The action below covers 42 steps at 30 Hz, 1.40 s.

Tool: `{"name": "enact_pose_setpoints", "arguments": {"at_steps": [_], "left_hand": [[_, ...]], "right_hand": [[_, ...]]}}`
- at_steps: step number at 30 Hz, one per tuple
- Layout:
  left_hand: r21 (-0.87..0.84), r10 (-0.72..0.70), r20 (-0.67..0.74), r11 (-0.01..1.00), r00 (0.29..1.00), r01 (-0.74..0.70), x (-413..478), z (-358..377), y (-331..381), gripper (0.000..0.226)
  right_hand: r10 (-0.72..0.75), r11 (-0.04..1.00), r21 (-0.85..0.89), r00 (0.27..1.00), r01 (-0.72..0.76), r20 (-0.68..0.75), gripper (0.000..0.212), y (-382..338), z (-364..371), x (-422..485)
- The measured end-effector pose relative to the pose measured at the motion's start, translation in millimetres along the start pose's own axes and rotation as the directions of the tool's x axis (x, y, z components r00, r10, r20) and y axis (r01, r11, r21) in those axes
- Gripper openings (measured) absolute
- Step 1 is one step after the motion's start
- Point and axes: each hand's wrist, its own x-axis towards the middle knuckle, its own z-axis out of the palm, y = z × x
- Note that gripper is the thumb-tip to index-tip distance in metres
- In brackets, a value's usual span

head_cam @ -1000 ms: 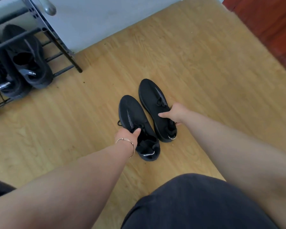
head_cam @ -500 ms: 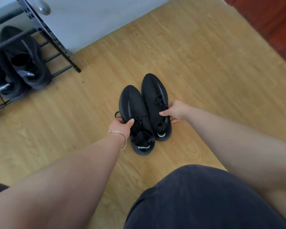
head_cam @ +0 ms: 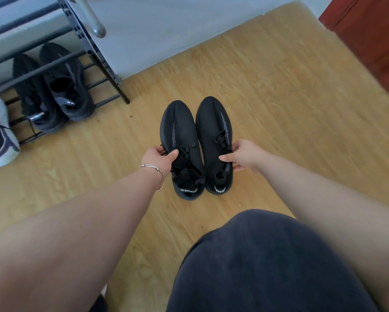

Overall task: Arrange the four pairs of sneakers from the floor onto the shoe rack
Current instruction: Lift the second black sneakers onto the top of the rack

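Note:
Two black knit sneakers sit side by side in mid-frame, toes pointing away from me. My left hand [head_cam: 158, 158], with a thin bracelet at the wrist, grips the left black sneaker [head_cam: 181, 136] at its outer side near the laces. My right hand [head_cam: 243, 155] grips the right black sneaker [head_cam: 212, 127] on its outer side by the collar. The dark metal shoe rack [head_cam: 103, 61] stands at the upper left. On its bottom shelf rests another black pair [head_cam: 54, 86], with a white and purple sneaker [head_cam: 0, 134] to its left.
Light wooden floor [head_cam: 279, 91] spreads around the shoes. A pale wall runs behind the rack, and a red-brown wooden panel [head_cam: 373, 34] fills the upper right corner. My dark-clothed knee [head_cam: 267, 266] covers the lower middle of the view.
The two black sneakers have been brought together side by side and shifted away from me, toward the rack. Both hands keep their grip. The white and purple sneaker has come into view.

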Motion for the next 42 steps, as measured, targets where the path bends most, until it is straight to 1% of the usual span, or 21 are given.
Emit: {"name": "enact_pose_setpoints", "arguments": {"at_steps": [3, 6, 9, 13, 16, 19, 21, 23, 26, 27, 29, 31, 32, 33, 36, 37, 40, 42], "left_hand": [[-0.023, -0.01, -0.033, 1.0, 0.999, 0.01, -7.0, -19.9, 0.9, 0.055], [-0.022, -0.022, -0.073, 1.0, 0.997, 0.02, -13.1, -40.4, 4.6, 0.057], [-0.062, -0.022, -0.102, 0.998, 0.995, 0.016, -19.3, -61.6, 11.9, 0.056], [-0.089, -0.013, -0.146, 0.996, 0.989, 0.0, -29.2, -95.5, 22.1, 0.047], [-0.068, -0.009, -0.195, 0.998, 0.981, -0.004, -39.8, -129.9, 26.9, 0.044], [-0.037, 0.015, -0.252, 0.999, 0.968, -0.025, -52.8, -164.8, 32.9, 0.03], [-0.035, 0.011, -0.289, 0.999, 0.957, -0.021, -63.2, -187.9, 36.8, 0.024], [-0.032, -0.005, -0.317, 0.999, 0.949, -0.005, -73.3, -210.3, 39.7, 0.029], [-0.033, -0.029, -0.371, 0.999, 0.928, 0.018, -87.3, -243.9, 48.5, 0.052], [-0.022, -0.022, -0.391, 1.0, 0.92, 0.015, -91.7, -254.4, 53.3, 0.054], [-0.007, -0.007, -0.408, 1.0, 0.913, 0.004, -96.8, -276.6, 64.6, 0.046], [0.007, 0.02, -0.397, 1.0, 0.918, -0.019, -96.8, -298.2, 79.9, 0.034], [0.002, 0.026, -0.395, 1.0, 0.918, -0.027, -94.2, -310.0, 87.6, 0.032], [0.003, 0.036, -0.389, 0.999, 0.921, -0.038, -90.5, -321.2, 94.2, 0.031], [0.006, 0.061, -0.366, 0.998, 0.929, -0.063, -70.3, -351.4, 107.8, 0.029], [0.003, 0.065, -0.365, 0.998, 0.929, -0.069, -60.5, -359.6, 109.4, 0.029], [-0.01, 0.054, -0.369, 0.998, 0.928, -0.062, -26.8, -382.5, 107.4, 0.033], [-0.01, 0.042, -0.364, 0.999, 0.931, -0.048, -6.3, -394.6, 108.4, 0.033]], "right_hand": [[-0.031, 0.998, -0.051, 0.999, 0.033, 0.036, 0.02, -20.4, 3.0, -11.3], [-0.067, 0.991, -0.112, 0.994, 0.076, 0.083, 0.034, -46.4, 5.1, -21.9], [-0.102, 0.983, -0.139, 0.988, 0.118, 0.117, 0.03, -77.3, 5.1, -32.8], [-0.148, 0.974, -0.151, 0.978, 0.17, 0.144, 0.022, -116.5, 10.7, -46.9], [-0.197, 0.964, -0.152, 0.969, 0.219, 0.148, 0.026, -142.2, 29.0, -62.8], [-0.231, 0.96, -0.125, 0.959, 0.252, 0.162, 0.026, -165.1, 51.7, -80.0], [-0.25, 0.955, -0.117, 0.954, 0.271, 0.168, 0.027, -179.6, 66.4, -90.2], [-0.266, 0.952, -0.109, 0.948, 0.287, 0.177, 0.027, -194.3, 79.1, -99.9], [-0.299, 0.945, -0.08, 0.936, 0.317, 0.184, 0.029, -217.3, 93.3, -111.5], [-0.315, 0.94, -0.074, 0.93, 0.333, 0.188, 0.029, -225.9, 97.3, -114.0], [-0.365, 0.921, -0.073, 0.913, 0.382, 0.182, 0.025, -245.9, 104.8, -119.4], [-0.427, 0.891, -0.095, 0.891, 0.444, 0.154, 0.026, -267.7, 110.1, -122.3], [-0.456, 0.876, -0.106, 0.88, 0.47, 0.132, 0.022, -279.2, 112.9, -121.7], [-0.48, 0.863, -0.116, 0.87, 0.491, 0.111, 0.017, -290.2, 115.8, -121.3], [-0.524, 0.842, -0.114, 0.849, 0.528, 0.06, 0.015, -323.7, 128.5, -109.6], [-0.526, 0.84, -0.124, 0.849, 0.528, 0.048, 0.015, -335.3, 133.4, -105.2], [-0.527, 0.833, -0.185, 0.85, 0.522, 0.027, 0.026, -365.8, 150.6, -84.7], [-0.522, 0.839, -0.156, 0.852, 0.52, 0.032, 0.021, -379.4, 161.1, -70.3]]}}
